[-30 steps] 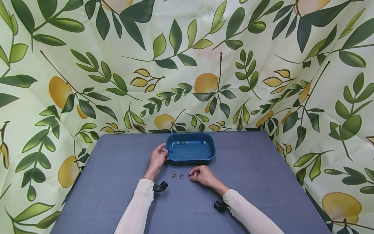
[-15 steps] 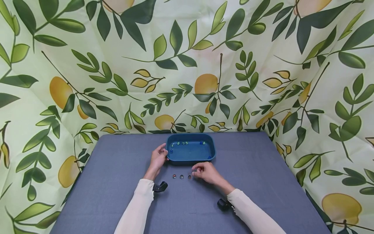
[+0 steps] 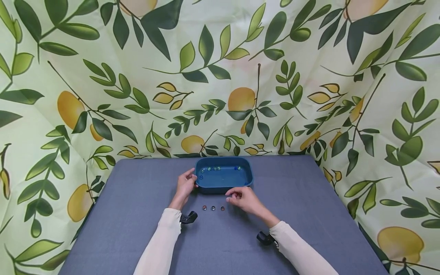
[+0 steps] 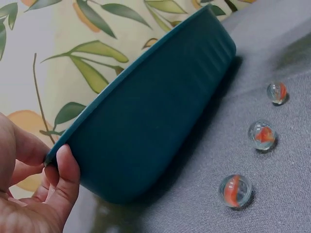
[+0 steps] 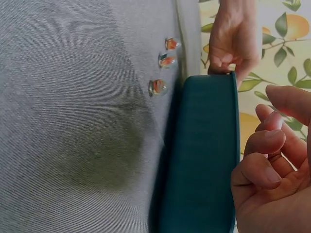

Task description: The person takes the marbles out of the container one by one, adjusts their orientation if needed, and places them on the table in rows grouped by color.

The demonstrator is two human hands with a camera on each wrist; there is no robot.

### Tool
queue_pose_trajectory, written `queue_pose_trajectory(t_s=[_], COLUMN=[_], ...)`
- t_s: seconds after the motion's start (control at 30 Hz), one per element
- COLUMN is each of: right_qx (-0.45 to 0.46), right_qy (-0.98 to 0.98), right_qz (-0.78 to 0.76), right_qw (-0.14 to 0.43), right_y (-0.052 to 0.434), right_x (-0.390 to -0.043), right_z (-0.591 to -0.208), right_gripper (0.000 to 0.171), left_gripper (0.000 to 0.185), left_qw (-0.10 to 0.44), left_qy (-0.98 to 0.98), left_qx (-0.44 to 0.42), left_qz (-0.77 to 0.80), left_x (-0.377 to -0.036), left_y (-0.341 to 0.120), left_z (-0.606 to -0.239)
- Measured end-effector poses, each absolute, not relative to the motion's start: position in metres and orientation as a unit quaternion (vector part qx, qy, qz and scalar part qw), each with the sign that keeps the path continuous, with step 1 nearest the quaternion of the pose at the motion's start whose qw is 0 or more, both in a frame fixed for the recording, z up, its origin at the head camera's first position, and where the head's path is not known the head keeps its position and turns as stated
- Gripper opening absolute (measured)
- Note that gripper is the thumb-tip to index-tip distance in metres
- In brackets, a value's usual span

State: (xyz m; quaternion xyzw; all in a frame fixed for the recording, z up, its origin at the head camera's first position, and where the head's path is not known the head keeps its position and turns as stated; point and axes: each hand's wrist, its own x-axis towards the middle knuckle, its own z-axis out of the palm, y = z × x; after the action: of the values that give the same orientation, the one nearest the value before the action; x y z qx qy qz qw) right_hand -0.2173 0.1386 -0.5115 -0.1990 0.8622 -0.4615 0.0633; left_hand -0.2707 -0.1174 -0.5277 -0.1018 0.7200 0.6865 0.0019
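Observation:
A blue plastic tub (image 3: pixel 223 190) stands toward the back of the table. My left hand (image 3: pixel 185 185) pinches its left rim between thumb and fingers, clear in the left wrist view. Close to the tub's front right corner is my right hand (image 3: pixel 245 199), its fingers loosely bent and nothing between them in the right wrist view. In front of the tub three clear glass marbles with orange-red swirls lie in a row: a left marble (image 4: pixel 235 191), a middle marble (image 4: pixel 262 135) and a right marble (image 4: pixel 277 92). Inside, blue marbles (image 3: pixel 201 177) and greenish marbles (image 3: pixel 218 168) lie near the walls.
Grey cloth (image 3: pixel 130 214) covers the table. A lemon-and-leaf patterned sheet (image 3: pixel 220 88) hangs behind it and along both sides. Black wrist cameras, one at the left sleeve (image 3: pixel 159 240) and one at the right sleeve (image 3: pixel 295 248), jut out over the cloth.
My right hand has let go of the right marble, leaving it in the row, and has moved back toward the tub's front right corner. My left hand has stayed on the rim.

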Motion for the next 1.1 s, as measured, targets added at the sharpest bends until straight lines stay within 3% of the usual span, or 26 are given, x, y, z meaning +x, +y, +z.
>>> queue_pose_trajectory(t_s=[0.67, 1.1], right_qx=[-0.180, -0.165], right_qy=[0.872, 0.873], right_qz=[-0.456, -0.459], right_qw=[0.010, 0.001], right_y=[0.145, 0.143], right_x=[-0.252, -0.266], right_z=[-0.463, -0.454], right_gripper=[0.014, 0.014], left_gripper=[0.046, 0.047], left_qw=[0.005, 0.014], left_qy=[0.720, 0.737], left_qx=[-0.104, -0.104], left_qz=[0.686, 0.668], left_x=[-0.269, -0.270], left_y=[-0.121, -0.123], left_z=[-0.531, -0.533])
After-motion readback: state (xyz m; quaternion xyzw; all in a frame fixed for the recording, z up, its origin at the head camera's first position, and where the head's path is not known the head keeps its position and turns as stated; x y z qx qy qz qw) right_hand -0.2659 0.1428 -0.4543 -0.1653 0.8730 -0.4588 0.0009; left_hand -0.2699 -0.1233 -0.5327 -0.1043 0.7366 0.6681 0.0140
